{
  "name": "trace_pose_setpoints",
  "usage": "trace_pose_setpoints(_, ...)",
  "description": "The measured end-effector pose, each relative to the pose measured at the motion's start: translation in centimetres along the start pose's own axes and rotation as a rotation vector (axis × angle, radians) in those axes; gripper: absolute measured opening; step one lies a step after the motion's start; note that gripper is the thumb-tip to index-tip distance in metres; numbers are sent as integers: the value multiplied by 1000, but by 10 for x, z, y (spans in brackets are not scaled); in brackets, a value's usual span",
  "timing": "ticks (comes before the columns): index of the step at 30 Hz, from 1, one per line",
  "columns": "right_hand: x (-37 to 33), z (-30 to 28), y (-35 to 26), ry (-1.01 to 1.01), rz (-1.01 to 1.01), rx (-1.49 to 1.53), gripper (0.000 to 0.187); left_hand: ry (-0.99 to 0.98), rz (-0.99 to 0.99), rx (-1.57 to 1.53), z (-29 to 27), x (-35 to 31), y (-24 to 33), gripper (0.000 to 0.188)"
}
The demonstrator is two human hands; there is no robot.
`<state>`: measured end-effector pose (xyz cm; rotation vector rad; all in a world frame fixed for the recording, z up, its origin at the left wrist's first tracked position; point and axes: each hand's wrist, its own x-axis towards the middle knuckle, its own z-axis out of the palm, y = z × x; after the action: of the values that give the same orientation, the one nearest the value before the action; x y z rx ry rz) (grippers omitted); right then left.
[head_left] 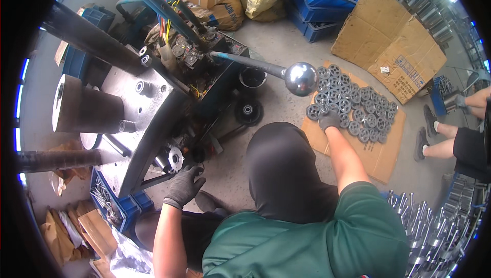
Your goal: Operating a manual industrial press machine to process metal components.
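Note:
My left hand [184, 187], in a dark grey glove, is held with thumb and fingers apart just below the press-like machine. Close to its fingertips is a pale round metal part [175, 158] at the machine's lower edge. My right hand [330, 119], also gloved, reaches out to the left edge of a group of grey spoked wheels [353, 93]. Its fingers are curled down, with a shiny metal bit at their tips; what they grip is partly hidden. The wheels lie close together on a flat cardboard sheet [377, 164].
A lever with a shiny ball end [300, 79] juts out from the machine table [125, 81]. Blue bins [313, 13] and an upright cardboard sheet [378, 32] stand beyond. Metal rods [419, 221] crowd the lower right. Another person's legs [442, 147] are at right.

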<state>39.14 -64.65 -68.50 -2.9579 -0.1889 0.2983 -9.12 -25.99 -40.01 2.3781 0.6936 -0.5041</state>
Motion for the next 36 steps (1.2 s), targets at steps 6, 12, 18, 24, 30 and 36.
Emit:
trace_pose_setpoints(6,-28,-32,-16,15,-172,-148,35,12,10,104,-1,-11,7,44)
trace_pose_setpoints(12,-73,-57,-69,-100,-586,-432,42,84,37,75,-11,-22,7,43)
trace_pose_setpoints(18,-45,-105,-110,-508,-608,-124,49,169,187,54,-23,-15,29,43)
trace_pose_setpoints(24,-108,-267,-277,-558,-890,-200,39,477,356,-114,-33,-13,37,38)
trace_pose_setpoints(30,-232,-355,-387,-918,-1150,337,39,779,525,-811,-35,-2,47,49)
trace_pose_setpoints(36,-228,-314,-385,-837,-1109,602,34,665,128,-1581,-25,-22,39,23)
